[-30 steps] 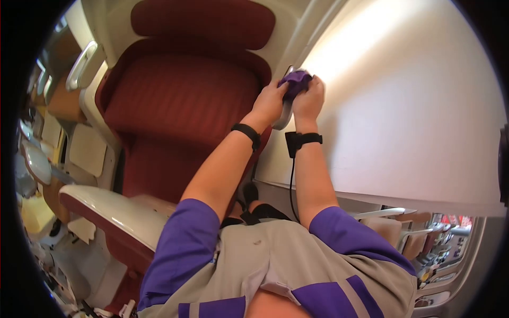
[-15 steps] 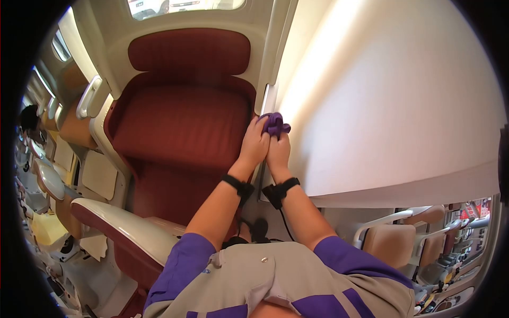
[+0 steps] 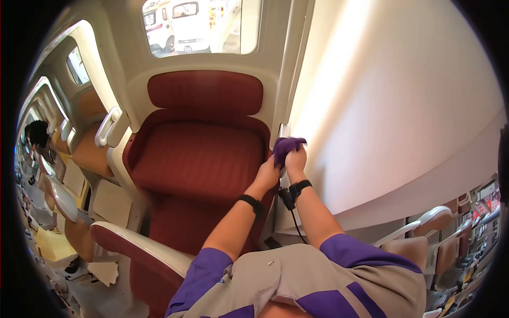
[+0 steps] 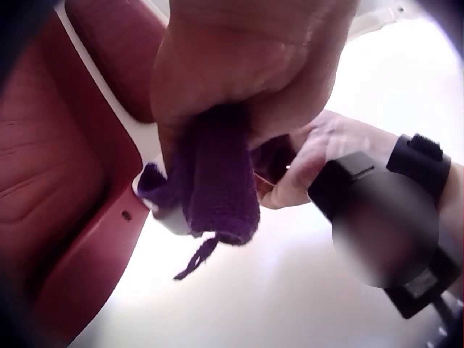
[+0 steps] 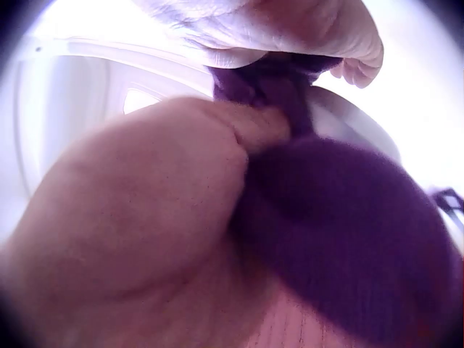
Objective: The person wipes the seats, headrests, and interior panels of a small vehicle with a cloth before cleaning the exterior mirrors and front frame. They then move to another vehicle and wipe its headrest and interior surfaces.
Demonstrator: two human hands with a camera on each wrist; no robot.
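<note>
Purple cloth [image 3: 286, 146] sits bunched at the right edge of the red seat back [image 3: 199, 161], right where the upholstery meets the pale partition wall [image 3: 392, 122], and I use that seat back as my landmark for everything else. My left hand [image 3: 269, 172] comes up from below the cloth with its grip clamped on the lower folds; the left wrist view shows the fabric [image 4: 217, 181] squeezed out of the fist, with a loose thread hanging down. My right hand [image 3: 295, 159] lies just beside the left, on the wall side of the seat back, and its grip is also closed on the cloth, the purple wad [image 5: 341, 217] filling most of the right wrist view. I judge that both hands hold it tightly wadded so the fabric can be pressed into the narrow strip of trim [image 3: 282, 130] running up the seat back's right edge, which one flat palm would not reach well.

Black wrist straps [image 3: 250, 203] sit on both forearms, with a cable dropping from the right one. Above the seat back there is a red headrest [image 3: 205, 91], and above that a cabin window [image 3: 199, 26] showing a white vehicle outside. Left of the seat back stands a cream armrest [image 3: 132, 241], and further seats run off beyond it
</note>
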